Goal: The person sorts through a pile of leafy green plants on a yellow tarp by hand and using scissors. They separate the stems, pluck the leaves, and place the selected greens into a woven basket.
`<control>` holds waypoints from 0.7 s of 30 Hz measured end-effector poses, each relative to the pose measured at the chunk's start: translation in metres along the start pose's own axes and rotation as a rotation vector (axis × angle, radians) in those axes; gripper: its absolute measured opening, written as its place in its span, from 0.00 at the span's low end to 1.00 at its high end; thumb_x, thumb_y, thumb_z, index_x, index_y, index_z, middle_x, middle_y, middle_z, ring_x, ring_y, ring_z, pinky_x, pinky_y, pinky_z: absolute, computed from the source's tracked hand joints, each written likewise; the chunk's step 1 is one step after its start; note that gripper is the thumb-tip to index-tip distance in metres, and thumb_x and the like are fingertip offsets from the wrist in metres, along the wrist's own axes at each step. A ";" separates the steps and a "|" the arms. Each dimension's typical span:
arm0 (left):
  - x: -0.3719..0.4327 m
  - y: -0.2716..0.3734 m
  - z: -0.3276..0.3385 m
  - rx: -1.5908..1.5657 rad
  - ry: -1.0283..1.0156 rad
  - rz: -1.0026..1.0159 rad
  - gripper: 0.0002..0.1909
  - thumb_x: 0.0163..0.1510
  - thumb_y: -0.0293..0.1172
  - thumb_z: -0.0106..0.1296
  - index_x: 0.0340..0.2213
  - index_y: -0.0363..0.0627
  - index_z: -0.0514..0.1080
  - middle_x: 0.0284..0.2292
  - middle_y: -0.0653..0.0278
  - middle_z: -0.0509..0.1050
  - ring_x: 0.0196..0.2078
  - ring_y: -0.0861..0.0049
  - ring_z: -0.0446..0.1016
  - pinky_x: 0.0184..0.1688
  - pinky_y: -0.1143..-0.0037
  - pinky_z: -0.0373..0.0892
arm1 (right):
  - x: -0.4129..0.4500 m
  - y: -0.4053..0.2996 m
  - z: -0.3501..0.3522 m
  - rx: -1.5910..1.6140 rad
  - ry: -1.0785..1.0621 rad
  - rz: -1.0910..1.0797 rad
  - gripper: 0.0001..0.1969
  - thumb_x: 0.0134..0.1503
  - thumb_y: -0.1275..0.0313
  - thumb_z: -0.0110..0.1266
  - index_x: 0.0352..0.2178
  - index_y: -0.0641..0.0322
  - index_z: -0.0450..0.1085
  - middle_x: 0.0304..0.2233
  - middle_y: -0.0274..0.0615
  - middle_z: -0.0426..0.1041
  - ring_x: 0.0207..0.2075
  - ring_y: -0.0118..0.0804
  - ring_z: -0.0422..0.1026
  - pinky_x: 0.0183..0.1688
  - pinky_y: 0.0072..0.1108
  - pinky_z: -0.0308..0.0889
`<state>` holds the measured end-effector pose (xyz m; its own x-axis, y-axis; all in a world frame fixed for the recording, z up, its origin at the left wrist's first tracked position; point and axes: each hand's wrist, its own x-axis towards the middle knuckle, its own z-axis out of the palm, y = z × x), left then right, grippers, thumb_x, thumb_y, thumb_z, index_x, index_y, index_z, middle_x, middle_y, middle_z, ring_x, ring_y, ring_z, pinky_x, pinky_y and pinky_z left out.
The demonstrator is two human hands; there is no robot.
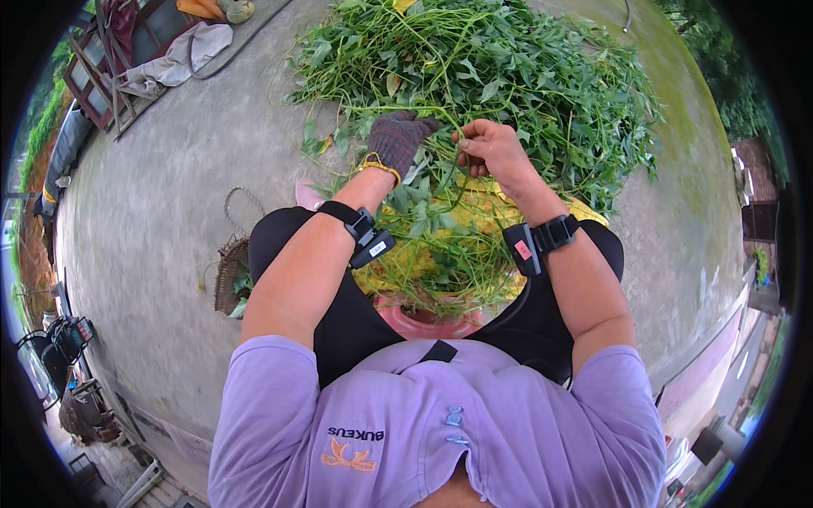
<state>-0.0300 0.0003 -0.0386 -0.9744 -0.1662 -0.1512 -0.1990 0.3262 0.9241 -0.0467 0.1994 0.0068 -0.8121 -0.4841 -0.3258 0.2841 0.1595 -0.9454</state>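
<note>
My left hand wears a dark knitted glove with a yellow cuff edge. Its fingers are curled at a long green vine stem, and their tips are partly hidden. Bare, my right hand pinches the same vine between thumb and forefinger, a short way right of the glove. Just beyond both hands lies a big heap of leafy green vines. Loose stems and leaves are strewn between my knees, over yellow woven sacking. Below them shows the rim of a pink plastic vessel.
A wicker basket holding some leaves stands beside my left knee. On the concrete floor at the upper left are a wooden frame, a pale cloth and a dark hose. Mossy concrete runs along the right.
</note>
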 end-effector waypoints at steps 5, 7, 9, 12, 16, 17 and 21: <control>0.020 -0.047 -0.024 0.833 0.259 0.404 0.13 0.51 0.31 0.54 0.38 0.38 0.73 0.29 0.58 0.76 0.29 0.72 0.75 0.30 0.75 0.71 | -0.009 -0.019 0.003 0.144 -0.037 -0.046 0.05 0.56 0.75 0.49 0.34 0.63 0.70 0.20 0.35 0.73 0.14 0.20 0.65 0.16 0.11 0.56; -0.013 0.015 -0.005 -0.543 -0.049 -0.353 0.12 0.52 0.30 0.54 0.37 0.36 0.73 0.31 0.58 0.76 0.32 0.73 0.76 0.35 0.77 0.71 | -0.008 -0.013 -0.008 0.177 0.011 0.007 0.06 0.55 0.75 0.49 0.34 0.63 0.71 0.19 0.35 0.73 0.14 0.21 0.66 0.17 0.11 0.56; -0.029 0.016 0.011 -0.678 -0.145 -0.241 0.11 0.49 0.31 0.57 0.33 0.38 0.72 0.26 0.59 0.76 0.23 0.75 0.75 0.27 0.75 0.72 | -0.002 -0.008 -0.006 0.164 -0.009 0.009 0.06 0.55 0.76 0.49 0.35 0.63 0.70 0.20 0.35 0.73 0.14 0.21 0.66 0.16 0.11 0.56; -0.033 0.017 0.022 -0.824 -0.254 -0.215 0.11 0.50 0.34 0.57 0.31 0.38 0.72 0.22 0.62 0.74 0.21 0.77 0.73 0.23 0.76 0.70 | 0.002 -0.003 -0.003 0.100 -0.002 -0.004 0.08 0.54 0.77 0.49 0.37 0.65 0.69 0.19 0.35 0.73 0.14 0.23 0.66 0.16 0.12 0.55; -0.031 0.033 0.008 -0.567 -0.325 -0.262 0.11 0.51 0.37 0.57 0.28 0.41 0.71 0.18 0.68 0.69 0.17 0.81 0.66 0.20 0.77 0.66 | 0.005 0.000 -0.007 0.142 0.073 0.004 0.05 0.53 0.77 0.51 0.32 0.66 0.70 0.18 0.35 0.72 0.14 0.23 0.66 0.16 0.13 0.56; -0.029 0.032 0.007 -0.462 -0.327 -0.261 0.12 0.51 0.38 0.57 0.27 0.42 0.71 0.17 0.69 0.68 0.16 0.81 0.64 0.17 0.77 0.64 | 0.005 0.001 -0.007 0.142 0.072 0.007 0.05 0.53 0.77 0.51 0.32 0.66 0.70 0.18 0.35 0.72 0.14 0.23 0.66 0.16 0.13 0.56; -0.013 0.011 -0.003 -0.190 -0.047 -0.145 0.12 0.49 0.39 0.59 0.26 0.43 0.71 0.16 0.71 0.65 0.14 0.84 0.61 0.15 0.79 0.60 | 0.003 -0.008 -0.002 0.073 0.062 0.076 0.04 0.53 0.76 0.52 0.30 0.66 0.70 0.18 0.37 0.72 0.14 0.23 0.65 0.16 0.14 0.57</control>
<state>-0.0193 0.0035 -0.0253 -0.9419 -0.1531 -0.2990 -0.3181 0.1205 0.9404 -0.0522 0.1987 0.0136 -0.8162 -0.4188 -0.3981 0.3804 0.1291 -0.9158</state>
